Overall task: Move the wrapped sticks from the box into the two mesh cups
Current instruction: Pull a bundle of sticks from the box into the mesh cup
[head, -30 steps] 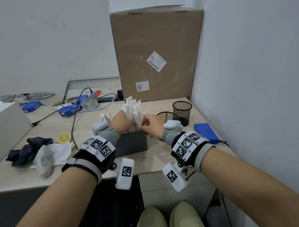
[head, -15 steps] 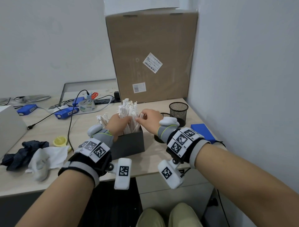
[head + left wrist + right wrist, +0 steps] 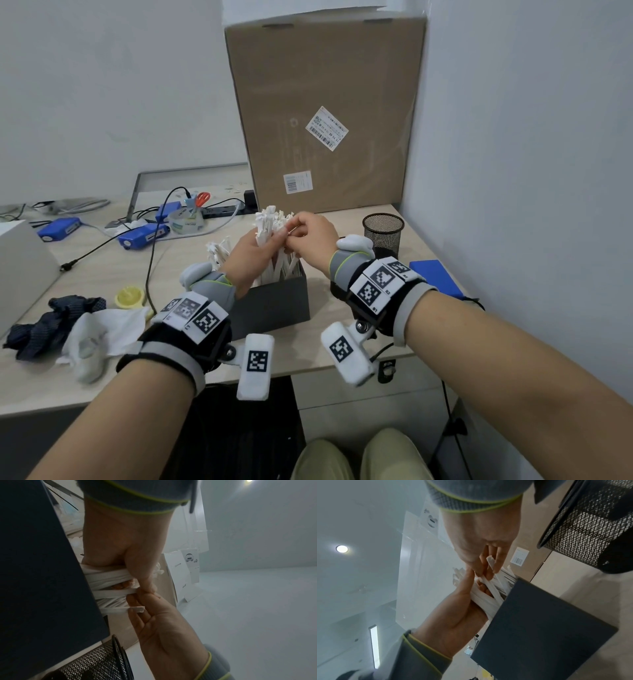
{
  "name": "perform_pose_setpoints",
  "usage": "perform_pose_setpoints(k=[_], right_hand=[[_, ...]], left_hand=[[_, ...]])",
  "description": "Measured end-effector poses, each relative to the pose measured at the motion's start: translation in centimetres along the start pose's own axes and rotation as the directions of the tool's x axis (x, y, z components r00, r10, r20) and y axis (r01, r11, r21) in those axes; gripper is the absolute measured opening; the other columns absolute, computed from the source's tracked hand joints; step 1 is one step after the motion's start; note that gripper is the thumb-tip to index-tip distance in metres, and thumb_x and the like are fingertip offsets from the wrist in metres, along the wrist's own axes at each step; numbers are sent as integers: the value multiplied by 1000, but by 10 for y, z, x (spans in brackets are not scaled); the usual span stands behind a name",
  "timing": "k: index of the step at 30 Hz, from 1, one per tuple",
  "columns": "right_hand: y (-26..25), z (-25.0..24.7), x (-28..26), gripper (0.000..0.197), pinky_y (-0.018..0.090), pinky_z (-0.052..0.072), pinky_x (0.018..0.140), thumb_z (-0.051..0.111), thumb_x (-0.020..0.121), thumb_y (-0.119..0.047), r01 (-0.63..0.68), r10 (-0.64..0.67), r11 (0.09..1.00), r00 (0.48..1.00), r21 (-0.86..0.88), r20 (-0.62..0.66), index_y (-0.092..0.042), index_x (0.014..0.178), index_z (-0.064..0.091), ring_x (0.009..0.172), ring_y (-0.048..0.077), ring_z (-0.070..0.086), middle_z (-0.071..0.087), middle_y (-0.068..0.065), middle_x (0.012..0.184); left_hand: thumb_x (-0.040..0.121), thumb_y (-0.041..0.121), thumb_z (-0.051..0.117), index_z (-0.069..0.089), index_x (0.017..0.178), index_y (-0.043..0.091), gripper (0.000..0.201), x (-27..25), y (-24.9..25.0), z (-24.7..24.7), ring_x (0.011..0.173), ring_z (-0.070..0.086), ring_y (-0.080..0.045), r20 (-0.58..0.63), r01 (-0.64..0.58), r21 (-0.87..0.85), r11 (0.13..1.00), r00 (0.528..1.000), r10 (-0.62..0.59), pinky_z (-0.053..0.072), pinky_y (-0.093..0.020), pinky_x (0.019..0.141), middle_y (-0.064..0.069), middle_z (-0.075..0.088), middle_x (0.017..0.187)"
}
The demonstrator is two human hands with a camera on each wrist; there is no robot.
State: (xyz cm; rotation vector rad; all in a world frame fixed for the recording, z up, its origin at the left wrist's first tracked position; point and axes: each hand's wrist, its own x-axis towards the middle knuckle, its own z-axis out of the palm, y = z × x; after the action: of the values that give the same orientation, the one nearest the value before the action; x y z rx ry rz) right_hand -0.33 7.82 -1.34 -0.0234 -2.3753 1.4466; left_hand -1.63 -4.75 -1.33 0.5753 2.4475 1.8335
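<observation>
A dark box (image 3: 274, 301) near the desk's front edge holds several white wrapped sticks (image 3: 270, 219). My left hand (image 3: 274, 236) grips a bundle of them, lifted partly out of the box. My right hand (image 3: 294, 236) meets it from the right. In the right wrist view my right hand (image 3: 486, 566) pinches a single stick (image 3: 491, 562) at the bundle's top. One black mesh cup (image 3: 383, 233) stands upright to the right of the box. In the left wrist view a mesh cup (image 3: 96, 661) lies close beside the box wall. In the head view my right wrist hides the nearer cup.
A tall cardboard carton (image 3: 325, 113) stands behind the box against the right wall. A flat blue pad (image 3: 435, 277) lies right of the cups. To the left are cables, blue devices (image 3: 144, 236), a tape roll (image 3: 186, 221), a yellow ring (image 3: 129, 296) and crumpled cloths (image 3: 54, 318).
Both hands have risen above the box. The left hand has lifted its bundle higher, and the right hand has moved up to the bundle's top.
</observation>
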Motion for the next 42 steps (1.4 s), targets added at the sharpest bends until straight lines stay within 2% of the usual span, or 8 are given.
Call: perform_pose_setpoints(k=[5,8,13,22,27,32,37,42], right_hand=[[6,-1,1,18,22,52,63,57,85,-1,-24,8,987,995,160,96,-14,86,70,68,14,64,67,7,76],[9,0,1,26,27,54,76,54,86,5,-26,7,981,995,190,101,-5,103,71,75,15,62,67,9,84],[7,4,-1,37,31,56,81,46,84,12,-54,34,972,996,230,86,-5,112,63,82,20,63,63,9,93],[7,3,-1,25,35,58,81,51,83,7,-61,56,977,998,206,28,-11,96,63,96,28,69,67,6,86],[6,2,-1,12,42,54,84,65,84,-12,9,-9,1000,1000,-15,5,-16,95,67,93,23,67,72,7,94],[1,1,-4,15,44,55,84,69,80,-12,-5,5,1000,1000,6,-6,-13,94,68,88,25,68,72,8,89],[-3,1,-3,10,44,56,82,75,75,-16,5,-3,997,999,72,-36,-21,73,66,80,24,69,70,3,78],[-14,-5,1,8,24,51,65,75,77,-16,-7,20,976,998,218,-62,-11,82,71,66,8,59,66,-1,72]], left_hand=[[96,22,53,61,116,9,25,1,-4,-3,87,65,-10,19,39,-58,998,999,-38,52,-13,70,-3,68,97],[96,21,54,60,116,12,23,1,-3,-2,90,66,-15,-38,37,-104,994,998,-41,53,-25,79,-3,68,96],[94,19,57,61,116,13,23,3,-7,1,88,67,-14,-78,30,-109,994,996,-39,54,-26,79,-3,70,95],[92,14,58,63,107,12,15,7,-13,-2,85,63,-19,-246,3,-85,996,969,-24,52,-27,75,1,66,85],[97,20,47,60,96,10,17,12,-9,-3,89,63,-24,-250,16,-94,995,967,-39,49,-36,85,-5,66,86],[98,22,48,56,101,4,20,13,-2,-2,64,52,-9,-238,-76,-14,997,969,70,40,-23,61,1,56,71],[94,24,55,56,101,2,23,20,8,-5,67,52,-11,-233,-128,16,992,964,129,43,-22,63,0,55,76],[98,20,48,58,91,10,15,12,11,-3,70,50,-11,-119,-144,-21,989,983,140,43,-24,69,0,54,76]])
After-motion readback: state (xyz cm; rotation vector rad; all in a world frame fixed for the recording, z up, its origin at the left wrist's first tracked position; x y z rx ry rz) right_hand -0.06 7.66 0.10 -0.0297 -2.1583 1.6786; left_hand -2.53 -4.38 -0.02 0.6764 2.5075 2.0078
